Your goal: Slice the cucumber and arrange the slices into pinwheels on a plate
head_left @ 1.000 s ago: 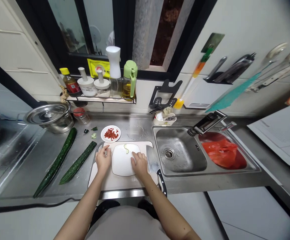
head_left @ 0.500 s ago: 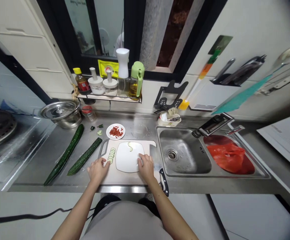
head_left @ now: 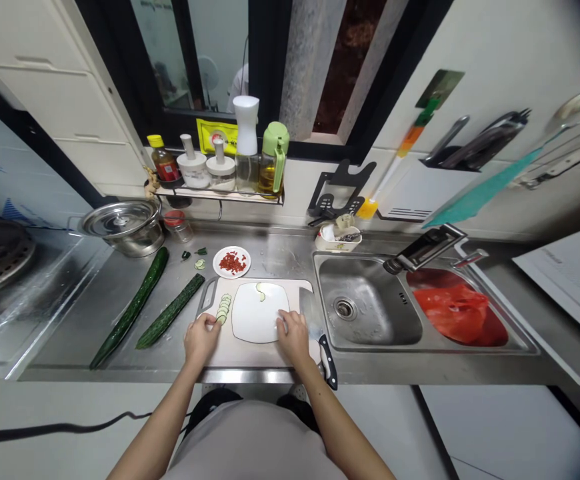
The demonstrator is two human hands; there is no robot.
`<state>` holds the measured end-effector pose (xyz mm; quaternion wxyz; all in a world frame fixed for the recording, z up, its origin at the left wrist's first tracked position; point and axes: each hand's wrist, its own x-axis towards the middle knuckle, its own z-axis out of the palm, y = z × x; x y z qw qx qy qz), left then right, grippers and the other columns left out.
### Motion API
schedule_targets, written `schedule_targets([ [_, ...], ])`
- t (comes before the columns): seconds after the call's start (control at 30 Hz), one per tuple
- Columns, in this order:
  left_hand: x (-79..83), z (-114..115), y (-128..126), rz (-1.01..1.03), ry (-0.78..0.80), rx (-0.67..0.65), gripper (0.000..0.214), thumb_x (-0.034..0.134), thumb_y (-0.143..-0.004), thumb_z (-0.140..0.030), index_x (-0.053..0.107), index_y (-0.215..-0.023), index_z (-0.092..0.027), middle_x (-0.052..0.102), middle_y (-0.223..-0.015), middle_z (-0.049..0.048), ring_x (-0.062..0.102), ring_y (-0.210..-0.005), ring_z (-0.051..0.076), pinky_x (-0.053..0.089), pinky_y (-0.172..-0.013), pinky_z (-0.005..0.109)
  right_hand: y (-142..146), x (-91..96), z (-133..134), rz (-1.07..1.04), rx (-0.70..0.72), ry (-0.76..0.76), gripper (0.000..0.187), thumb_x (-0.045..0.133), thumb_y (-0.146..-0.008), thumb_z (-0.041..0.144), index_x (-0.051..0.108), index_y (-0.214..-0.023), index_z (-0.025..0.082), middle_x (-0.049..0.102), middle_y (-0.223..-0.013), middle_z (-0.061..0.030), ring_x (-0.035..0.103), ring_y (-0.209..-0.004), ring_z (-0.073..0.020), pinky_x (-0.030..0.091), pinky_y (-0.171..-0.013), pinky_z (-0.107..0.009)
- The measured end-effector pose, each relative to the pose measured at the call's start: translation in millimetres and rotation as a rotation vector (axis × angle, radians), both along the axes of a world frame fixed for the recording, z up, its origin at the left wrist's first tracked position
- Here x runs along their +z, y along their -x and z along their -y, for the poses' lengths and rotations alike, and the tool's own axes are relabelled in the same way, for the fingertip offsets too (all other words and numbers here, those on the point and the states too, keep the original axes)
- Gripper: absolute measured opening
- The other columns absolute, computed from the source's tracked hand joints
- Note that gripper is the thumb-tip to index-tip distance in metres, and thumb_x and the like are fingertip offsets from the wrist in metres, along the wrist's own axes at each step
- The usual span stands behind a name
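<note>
A white squarish plate (head_left: 255,327) lies on a pale cutting board (head_left: 250,357), with a few thin cucumber slices (head_left: 261,293) in a curve near its far edge. Left of it, on the board, runs an overlapping row of cucumber slices (head_left: 225,305). My left hand (head_left: 202,340) has its fingers closed together on the near end of this row, at a cucumber slice. My right hand (head_left: 294,337) grips the plate's right edge between thumb and fingers. Beside that hand a knife (head_left: 328,363) rests on the board's right side, its handle over the near edge.
Two whole-looking cucumbers (head_left: 133,307) lie at the left. Behind the board stands a small plate of red pieces (head_left: 243,272) near cucumber scraps (head_left: 199,265). A lidded steel pot (head_left: 140,243) is back left. The sink (head_left: 370,293) is at right, a red bag (head_left: 450,313) in it.
My left hand has shifted slightly right and its fingers have drawn together at the near end of the slice row. The right hand stays at the plate's edge.
</note>
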<state>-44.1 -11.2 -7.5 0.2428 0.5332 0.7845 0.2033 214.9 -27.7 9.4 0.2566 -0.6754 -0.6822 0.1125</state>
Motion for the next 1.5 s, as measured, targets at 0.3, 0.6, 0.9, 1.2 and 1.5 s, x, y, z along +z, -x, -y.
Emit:
schedule_targets([
  [0.3,35.2,-16,-13,0.732,-0.218,0.074,0.039,0.077,-0.054,-0.046,0.062,-0.074,-0.016,0.059,-0.064,-0.0011,0.049,-0.058,0.011,0.038,-0.059,0.022,17,25.0,-8,-0.192,0.072,-0.06,0.027,0.045,-0.089,0.025,0.066,-0.105,0.02,0.061,-0.087,-0.0073,0.05,-0.087,-0.0217,0.04,-0.08,-0.034],
  [0.6,93.6,-21,-40,0.987,-0.144,-0.101,0.034,0.079,-0.058,-0.038,0.064,-0.079,-0.015,0.06,-0.069,-0.0004,0.052,-0.063,0.01,0.04,-0.061,0.021,49,83.4,-33,-0.457,0.304,-0.051,0.015,0.056,-0.085,0.027,0.064,-0.097,0.023,0.062,-0.09,-0.0038,0.053,-0.091,-0.0192,0.041,-0.081,-0.032],
  [0.9,102.1,-18,-50,0.967,-0.085,-0.129,0.041,0.072,-0.064,-0.051,0.063,-0.084,-0.016,0.06,-0.067,-0.0003,0.049,-0.06,0.01,0.036,-0.059,0.021,46,96.3,-38,-0.472,0.388,-0.059,0.01,0.053,-0.087,0.022,0.061,-0.081,0.021,0.061,-0.088,-0.003,0.051,-0.092,-0.0184,0.038,-0.084,-0.033],
  [1.2,106.9,-17,-64,1.171,0.152,-0.046,0.053,0.071,-0.064,-0.048,0.059,-0.107,-0.02,0.057,-0.069,-0.0027,0.048,-0.057,0.007,0.025,-0.049,0.017,39,100.6,-33,-0.434,0.419,-0.089,0.014,0.053,-0.089,0.026,0.067,-0.089,0.023,0.061,-0.093,-0.0039,0.051,-0.098,-0.019,0.039,-0.088,-0.034],
  [1.5,104.2,-20,-63,1.176,0.079,-0.065,0.056,0.077,-0.057,-0.037,0.057,-0.106,-0.018,0.053,-0.063,-0.0063,0.044,-0.052,0.005,0.025,-0.048,0.018,33,95.2,-32,-0.366,0.432,-0.08,0.008,0.056,-0.086,0.023,0.063,-0.085,0.022,0.06,-0.091,-0.0037,0.05,-0.094,-0.0189,0.04,-0.083,-0.033],
])
